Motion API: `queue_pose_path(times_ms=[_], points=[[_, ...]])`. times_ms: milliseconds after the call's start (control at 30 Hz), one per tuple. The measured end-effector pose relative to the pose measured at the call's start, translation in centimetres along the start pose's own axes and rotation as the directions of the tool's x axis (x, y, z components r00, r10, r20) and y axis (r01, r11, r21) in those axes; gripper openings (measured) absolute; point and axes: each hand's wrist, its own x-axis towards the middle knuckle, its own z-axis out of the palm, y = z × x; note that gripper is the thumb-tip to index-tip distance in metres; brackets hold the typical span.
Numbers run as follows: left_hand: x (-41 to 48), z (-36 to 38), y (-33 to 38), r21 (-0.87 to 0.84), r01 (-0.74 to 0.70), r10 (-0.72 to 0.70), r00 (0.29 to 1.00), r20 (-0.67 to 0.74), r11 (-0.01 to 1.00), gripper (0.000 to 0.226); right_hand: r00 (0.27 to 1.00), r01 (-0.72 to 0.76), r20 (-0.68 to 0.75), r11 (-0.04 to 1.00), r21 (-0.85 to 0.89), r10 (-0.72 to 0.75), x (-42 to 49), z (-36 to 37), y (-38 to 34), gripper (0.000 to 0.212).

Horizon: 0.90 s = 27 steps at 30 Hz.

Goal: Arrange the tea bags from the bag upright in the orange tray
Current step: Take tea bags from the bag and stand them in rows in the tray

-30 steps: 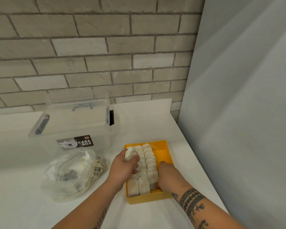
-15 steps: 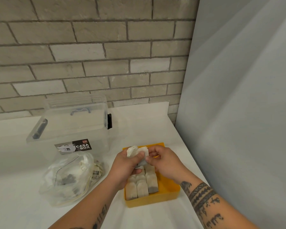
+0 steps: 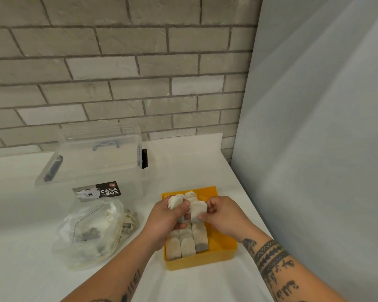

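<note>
forearms [image 3: 271, 260] in from 7 and 5 o'clock, left hand [image 3: 167, 217] curled round a tea bag clump [image 3: 175, 202], right hand [image 3: 224, 216] at its 3 o'clock pinching a single tea bag [image 3: 198, 211]

1. A white counter [image 3: 194, 162] spreads out in front of me. It meets a grey brick wall [image 3: 118, 73] at the back and a pale flat panel [image 3: 314, 149] on my right.
2. At the back left, a clear plastic storage box [image 3: 96, 168] with its lid on stands on the counter. Its front label [image 3: 97, 191] reads "CASA BOX".
3. Just in front of the box lies a crumpled clear plastic bag [image 3: 92, 234].
4. Right of the bag, and apart from it, an orange tray [image 3: 205, 263] sits flat near the counter's right edge.
</note>
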Motion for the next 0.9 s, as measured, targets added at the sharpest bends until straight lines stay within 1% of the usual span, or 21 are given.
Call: queue_pose_path(times_ms=[67,133,233,267,333,367,400,467,500,533,600,667,700,767,800,900], points=[[0.2,-0.4,-0.4,-0.016,0.004,-0.006,0.996,-0.086,1.0,0.014,0.994,-0.089,0.066,0.995,-0.052,0.092,-0.3,0.0,0.1,0.014],[0.3,-0.7,-0.8,-0.025,0.011,-0.014,0.991,-0.136,1.0,0.014,0.976,-0.151,0.132,0.973,-0.177,0.175,-0.6,0.4,0.3,0.014],[0.3,-0.9,-1.2,-0.018,0.012,-0.014,0.988,-0.152,1.0,0.015,0.957,-0.124,0.19,0.9,-0.419,0.22,-0.3,1.5,0.5,0.015],[0.2,-0.9,-1.3,-0.016,0.01,-0.012,0.988,-0.151,1.0,0.015,0.952,-0.107,0.204,0.873,-0.475,0.227,-0.2,2.0,0.7,0.019],[0.3,-0.8,-1.3,-0.004,0.006,-0.007,0.988,-0.155,1.0,0.014,0.946,-0.09,0.219,0.84,-0.535,0.24,0.1,2.8,0.9,0.031],[0.2,-0.8,-1.3,0.008,0.005,-0.004,0.987,-0.159,1.0,0.013,0.943,-0.087,0.223,0.829,-0.553,0.248,0.2,3.2,1.0,0.032],[0.2,-0.8,-1.3,0.018,0.003,0.0,0.987,-0.162,1.0,0.012,0.941,-0.083,0.226,0.821,-0.564,0.251,0.3,3.6,1.1,0.029],[0.2,-0.8,-1.4,0.033,-0.001,0.006,0.987,-0.163,0.999,0.012,0.943,-0.091,0.219,0.826,-0.556,0.251,0.3,4.0,1.4,0.011],[0.2,-0.8,-1.4,0.035,-0.001,0.006,0.987,-0.163,0.999,0.011,0.946,-0.1,0.209,0.835,-0.541,0.249,0.3,4.1,1.5,0.007],[0.2,-0.8,-1.4,0.034,0.0,0.005,0.987,-0.163,0.999,0.011,0.949,-0.103,0.201,0.841,-0.531,0.244,0.3,4.2,1.8,0.012],[0.2,-0.9,-1.4,0.031,0.002,0.003,0.987,-0.164,1.0,0.012,0.952,-0.099,0.199,0.849,-0.519,0.233,0.1,4.2,2.0,0.016],[0.2,-0.9,-1.4,0.025,0.003,0.001,0.988,-0.158,1.0,0.012,0.952,-0.11,0.193,0.853,-0.51,0.239,0.1,4.2,2.0,0.01],[0.2,-0.9,-1.4,0.022,0.004,-0.001,0.988,-0.152,1.0,0.012,0.954,-0.107,0.189,0.854,-0.509,0.232,0.1,4.1,2.0,0.002],[0.2,-1.0,-1.3,0.003,0.015,-0.015,0.99,-0.141,1.0,0.013,0.954,-0.135,0.17,0.859,-0.493,0.248,0.0,4.0,1.9,0.021],[0.2,-1.0,-1.3,-0.025,0.028,-0.031,0.99,-0.139,0.999,0.016,0.952,-0.143,0.17,0.862,-0.486,0.254,0.1,4.0,2.0,0.027],[0.3,-1.5,-1.1,-0.144,0.051,-0.069,0.99,-0.125,0.988,0.023,0.955,-0.133,0.167,0.855,-0.501,0.246,-0.2,3.2,1.0,0.03]])
